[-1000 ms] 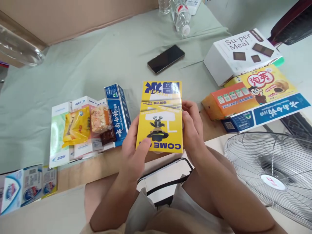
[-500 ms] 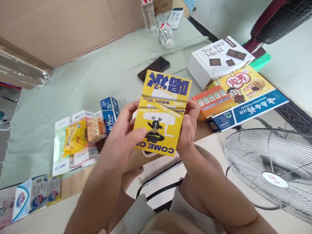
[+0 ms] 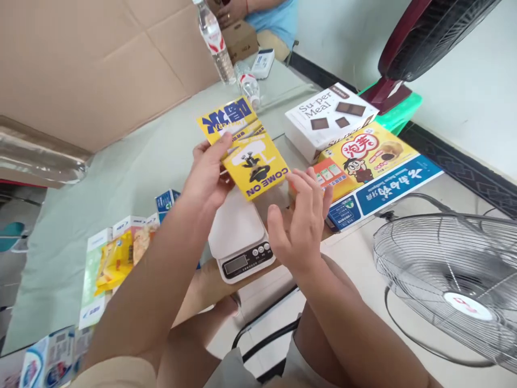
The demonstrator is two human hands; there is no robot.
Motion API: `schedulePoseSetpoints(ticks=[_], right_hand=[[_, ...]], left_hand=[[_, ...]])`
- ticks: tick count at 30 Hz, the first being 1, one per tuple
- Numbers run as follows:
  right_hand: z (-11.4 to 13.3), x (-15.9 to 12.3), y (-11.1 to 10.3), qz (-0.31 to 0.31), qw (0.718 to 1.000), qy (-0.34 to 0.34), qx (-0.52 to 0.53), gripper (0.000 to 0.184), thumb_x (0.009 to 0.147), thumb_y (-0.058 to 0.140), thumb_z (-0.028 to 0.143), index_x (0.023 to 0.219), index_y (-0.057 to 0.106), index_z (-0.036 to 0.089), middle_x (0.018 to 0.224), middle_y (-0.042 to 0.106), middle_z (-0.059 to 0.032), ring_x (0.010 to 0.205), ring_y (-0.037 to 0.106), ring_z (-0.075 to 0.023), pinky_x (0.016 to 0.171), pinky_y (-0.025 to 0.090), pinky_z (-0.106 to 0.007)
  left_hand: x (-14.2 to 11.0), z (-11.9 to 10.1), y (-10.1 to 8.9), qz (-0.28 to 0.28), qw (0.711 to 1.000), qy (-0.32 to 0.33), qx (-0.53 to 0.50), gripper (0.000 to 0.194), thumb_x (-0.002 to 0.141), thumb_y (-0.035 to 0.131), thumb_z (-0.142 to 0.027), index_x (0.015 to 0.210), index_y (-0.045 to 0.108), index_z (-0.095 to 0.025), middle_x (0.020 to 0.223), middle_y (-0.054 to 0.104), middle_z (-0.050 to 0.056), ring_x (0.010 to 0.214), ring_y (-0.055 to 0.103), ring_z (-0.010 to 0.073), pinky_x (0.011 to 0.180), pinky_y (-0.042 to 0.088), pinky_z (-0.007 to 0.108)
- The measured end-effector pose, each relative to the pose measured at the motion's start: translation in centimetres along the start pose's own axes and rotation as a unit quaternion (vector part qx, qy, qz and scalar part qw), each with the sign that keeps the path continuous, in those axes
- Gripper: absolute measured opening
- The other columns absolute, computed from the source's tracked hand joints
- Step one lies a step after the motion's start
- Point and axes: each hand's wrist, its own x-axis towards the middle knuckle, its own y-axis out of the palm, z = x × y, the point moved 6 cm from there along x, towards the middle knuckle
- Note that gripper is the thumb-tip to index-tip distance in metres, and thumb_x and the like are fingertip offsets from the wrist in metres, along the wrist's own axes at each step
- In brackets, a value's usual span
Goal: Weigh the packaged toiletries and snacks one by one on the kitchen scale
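Clock face: centred on the yellow pack [image 3: 254, 156], 12 at the top of the view
Yellow pack: one, printed COME ON, tilted in the left hand [image 3: 208, 172] above the worktop [image 3: 137, 167]
Hands: two, apart from each other
Left hand: at 8 o'clock, clamped on the pack's edge with the thumb across its printed face
Right hand: one, between 4 and 5 o'clock [image 3: 302, 223], open with fingers spread near the pack's lower corner; whether a fingertip touches it, I cannot tell
Scale: one, white [image 3: 234, 226], at 6 o'clock, with one display and three round buttons on its front panel
Right-side boxes: three; the white Su-per Meal box [image 3: 323, 113] between 2 and 3 o'clock, the puff box [image 3: 388, 161] at 3, the blue toothpaste box [image 3: 388, 188] between 3 and 4
Bottles: two; one standing [image 3: 218, 46] between 11 and 12 o'clock, one lying [image 3: 247, 86] at 12
White case: one [image 3: 263, 63], near 1 o'clock, just beside the lying bottle
Items at 8 o'clock: one green-and-white box [image 3: 89, 291], one pink-and-white box [image 3: 128, 223], one yellow packet [image 3: 115, 264], one bread snack [image 3: 141, 240] and one blue box [image 3: 165, 203], partly behind the left arm
Soap boxes: at least two [image 3: 50, 358], between 7 and 8 o'clock; the exact count is hidden
Fans: two; one dark red [image 3: 420, 43] at 2 o'clock, one wire-caged [image 3: 452, 285] at 4
Co-worker: one person [image 3: 274, 24], in blue, near 12 o'clock, with one cardboard box [image 3: 240, 40]
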Motion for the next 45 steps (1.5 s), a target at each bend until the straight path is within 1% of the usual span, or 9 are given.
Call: schedulePoseSetpoints(ticks=[5, 12, 18, 33, 37, 39, 41, 43, 45], right_hand=[[-1.4, 0.7, 0.3, 0.056, 0.990, 0.067, -0.107, 0.059, 0.095, 0.047, 0.039, 0.146, 0.053, 0.012, 0.162, 0.048, -0.0227, 0.160, 0.035, -0.0414, 0.131, 0.020, -0.071], [-2.0, 0.4, 2.3, 0.183, 0.965, 0.122, -0.142, 0.075, 0.094, 0.053, 0.044, 0.159, 0.043, 0.007, 0.172, 0.031, -0.0309, 0.165, 0.021, -0.0483, 0.128, 0.016, -0.077], [-2.3, 0.6, 2.5, 0.188, 0.964, 0.131, -0.136, 0.073, 0.094, 0.056, 0.043, 0.159, 0.041, 0.013, 0.173, 0.027, -0.0304, 0.166, 0.019, -0.0480, 0.127, 0.017, -0.078], [-2.5, 0.7, 2.7, 0.166, 0.973, 0.100, -0.124, 0.067, 0.092, 0.058, 0.040, 0.153, 0.050, 0.014, 0.168, 0.040, -0.0291, 0.162, 0.032, -0.0450, 0.127, 0.021, -0.075], [-2.1, 1.1, 1.7, 0.119, 0.983, 0.084, -0.109, 0.061, 0.092, 0.058, 0.040, 0.147, 0.055, 0.013, 0.167, 0.041, -0.0279, 0.160, 0.032, -0.0463, 0.126, 0.021, -0.076], [-0.8, 1.4, 0.7, 0.062, 0.997, 0.009, -0.037, 0.047, 0.093, 0.056, 0.038, 0.134, 0.061, 0.014, 0.153, 0.057, -0.0250, 0.149, 0.049, -0.0385, 0.124, 0.036, -0.063], [1.1, 1.1, 0.0, 0.039, 0.992, -0.098, 0.075, 0.027, 0.095, 0.053, 0.033, 0.111, 0.065, 0.017, 0.116, 0.074, -0.0160, 0.112, 0.068, -0.0255, 0.099, 0.055, -0.042], [2.8, 0.2, 0.0, 0.069, 0.970, -0.171, 0.156, 0.014, 0.094, 0.052, 0.030, 0.087, 0.060, 0.021, 0.078, 0.066, -0.0036, 0.073, 0.060, -0.0161, 0.070, 0.051, -0.029], [4.0, -1.0, 0.6, 0.117, 0.959, -0.190, 0.174, 0.023, 0.092, 0.054, 0.028, 0.070, 0.047, 0.023, 0.061, 0.051, 0.0033, 0.058, 0.045, -0.0113, 0.056, 0.038, -0.026]], left_hand=[[3.0, 2.3, 2.5, -0.024, 0.999, -0.040, 0.020, 0.060, 0.065, 0.098, -0.044, 0.109, 0.059, -0.030, 0.098, 0.076, -0.001, 0.099, 0.076, 0.0233, 0.081, 0.056, 0.037], [4.6, 5.3, 6.5, 0.019, 0.994, -0.105, 0.010, 0.034, 0.081, 0.086, -0.049, 0.095, 0.067, -0.025, 0.099, 0.079, 0.004, 0.106, 0.077, 0.0268, 0.092, 0.061, 0.041], [2.9, 4.8, 7.7, 0.024, 0.990, -0.058, 0.128, 0.011, 0.092, 0.075, -0.027, 0.095, 0.065, -0.022, 0.103, 0.079, 0.003, 0.111, 0.075, 0.0251, 0.095, 0.057, 0.043], [2.3, 5.2, 9.0, 0.043, 0.991, -0.030, 0.123, 0.007, 0.095, 0.067, -0.027, 0.093, 0.064, -0.021, 0.087, 0.074, 0.001, 0.089, 0.074, 0.0214, 0.070, 0.054, 0.030], [1.4, 4.5, 7.1, 0.027, 0.993, -0.003, 0.117, 0.011, 0.092, 0.071, -0.032, 0.090, 0.065, -0.022, 0.097, 0.074, 0.001, 0.094, 0.071, 0.0190, 0.070, 0.051, 0.027], [-0.4, 3.1, 5.0, 0.015, 0.994, 0.058, 0.091, 0.007, 0.092, 0.070, -0.029, 0.088, 0.067, -0.024, 0.096, 0.072, 0.000, 0.093, 0.067, 0.0161, 0.072, 0.049, 0.026], [-3.1, 1.8, 2.2, 0.046, 0.991, 0.109, 0.068, 0.004, 0.088, 0.069, -0.023, 0.085, 0.069, -0.025, 0.086, 0.066, -0.001, 0.082, 0.063, 0.0144, 0.071, 0.047, 0.026], [-6.0, 1.0, -1.2, 0.097, 0.978, 0.161, 0.092, 0.023, 0.089, 0.069, -0.027, 0.068, 0.061, -0.023, 0.069, 0.054, -0.001, 0.068, 0.051, 0.0144, 0.067, 0.044, 0.029], [-8.9, 1.1, -4.8, 0.140, 0.952, 0.211, 0.170, 0.042, 0.089, 0.072, -0.029, 0.057, 0.045, -0.020, 0.061, 0.045, -0.001, 0.063, 0.044, 0.0135, 0.061, 0.036, 0.029]])
